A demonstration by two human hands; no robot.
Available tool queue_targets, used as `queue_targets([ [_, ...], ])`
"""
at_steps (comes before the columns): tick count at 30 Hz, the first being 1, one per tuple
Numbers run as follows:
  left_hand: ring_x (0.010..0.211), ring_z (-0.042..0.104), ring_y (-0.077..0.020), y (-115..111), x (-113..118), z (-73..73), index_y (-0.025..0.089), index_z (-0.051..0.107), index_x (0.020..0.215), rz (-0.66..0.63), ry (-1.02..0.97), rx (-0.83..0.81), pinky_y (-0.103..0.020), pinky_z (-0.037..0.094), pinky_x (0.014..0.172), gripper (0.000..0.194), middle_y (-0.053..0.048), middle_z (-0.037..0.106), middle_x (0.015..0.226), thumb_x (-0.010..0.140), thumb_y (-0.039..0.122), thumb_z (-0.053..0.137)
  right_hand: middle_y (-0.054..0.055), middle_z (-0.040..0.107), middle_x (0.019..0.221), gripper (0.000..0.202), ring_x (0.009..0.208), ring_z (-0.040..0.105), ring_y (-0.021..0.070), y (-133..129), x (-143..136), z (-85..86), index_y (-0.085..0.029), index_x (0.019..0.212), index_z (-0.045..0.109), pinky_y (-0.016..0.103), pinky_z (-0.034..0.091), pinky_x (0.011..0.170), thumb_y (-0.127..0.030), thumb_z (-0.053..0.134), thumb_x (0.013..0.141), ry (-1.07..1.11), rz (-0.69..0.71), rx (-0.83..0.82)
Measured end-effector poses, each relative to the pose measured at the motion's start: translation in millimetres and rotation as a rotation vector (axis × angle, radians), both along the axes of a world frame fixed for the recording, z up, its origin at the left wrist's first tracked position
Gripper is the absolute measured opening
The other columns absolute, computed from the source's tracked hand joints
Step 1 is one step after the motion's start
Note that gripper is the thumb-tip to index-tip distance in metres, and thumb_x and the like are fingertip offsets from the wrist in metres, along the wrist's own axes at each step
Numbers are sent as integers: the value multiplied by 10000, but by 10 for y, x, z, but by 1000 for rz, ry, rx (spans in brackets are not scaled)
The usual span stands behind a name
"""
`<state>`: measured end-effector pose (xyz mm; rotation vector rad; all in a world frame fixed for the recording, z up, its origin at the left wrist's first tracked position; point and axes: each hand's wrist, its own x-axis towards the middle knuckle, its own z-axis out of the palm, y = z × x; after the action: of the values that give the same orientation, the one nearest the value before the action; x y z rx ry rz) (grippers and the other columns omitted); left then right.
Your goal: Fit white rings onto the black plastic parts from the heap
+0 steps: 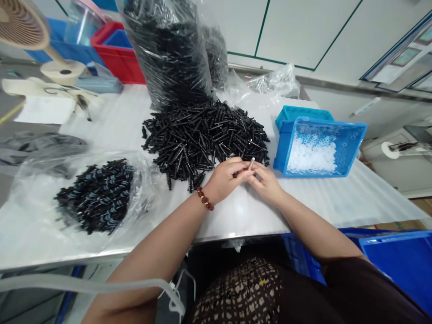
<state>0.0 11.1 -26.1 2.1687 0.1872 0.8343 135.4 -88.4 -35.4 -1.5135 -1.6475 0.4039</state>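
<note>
White cable [84, 282] crosses L arm [158, 236]. L hand [223, 181] & R hand [268, 183], tips together, pinch small metal rod [251, 163] over tabletop [317, 207] twd front edge; black parts pile [205, 135] just behind.

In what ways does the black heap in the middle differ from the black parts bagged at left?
The heap lies loose on the table; the bagged parts sit within a clear bag. The heap spreads wider than the bagged parts. The heap looks plain black, while the bagged parts show bluish-grey bits throughout. Both consist of many small, dark pieces.
</note>
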Motion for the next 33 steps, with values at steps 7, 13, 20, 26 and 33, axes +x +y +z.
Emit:
queue_targets([
  [7, 746, 579, -133, 15, -130, 77, 165, 647, 918, 18, -66, 11, -252, 456, 700, 167, -43, 660, 851, 895, 262, 513, 38, 519, 904, 268, 774, 516, 167, -75, 144, 127, -211, 1059, 551, 304, 462, 693, -239, 509, 795, 119, -65, -67],
  [13, 624, 528, -101, -74, -188, 104, 187, 614, 963, 49, -103, 447, -213, 399, 566, 159, -9, 614, 722, 917, 183, 462, -1, 554, 687, 287, 529, 526, 120, -114, 135, 98, -170, 958, 513, 247, 442, 505, -441, 467, 873, 753, -113, -399],
  [20, 650, 526, -129, -266, -70, 104, 177, 547, 1041, -134, 2, 811, -220, 395, 531, 233, 3, 555, 687, 922, 93, 365, 0, 594, 774, 433, 545, 478, 64, -137, 114, 186, -161, 1068, 560, 150, 367, 445, -328, 743, 712, 1213, 132, -523],
  [26, 567, 464, -101, -156, -147, 103, 190, 537, 1047, 125, 41, 282, -206, 397, 528, 168, 30, 483, 668, 889, 203, 483, -7, 547, 753, 319, 623, 505, 96, -156, 192, 304, -172, 1105, 580, 236, 494, 604, -274, 624, 806, 1290, 135, -381],
  [33, 553, 473, -81, -30, -139, 69, 161, 577, 1108, 193, 13, -101, -192, 420, 549, 278, 23, 550, 688, 854, 275, 572, -7, 523, 711, 165, 560, 456, 87, -185, 69, 280, -152, 920, 591, 201, 405, 494, -297, 544, 860, 970, 246, -395],
])
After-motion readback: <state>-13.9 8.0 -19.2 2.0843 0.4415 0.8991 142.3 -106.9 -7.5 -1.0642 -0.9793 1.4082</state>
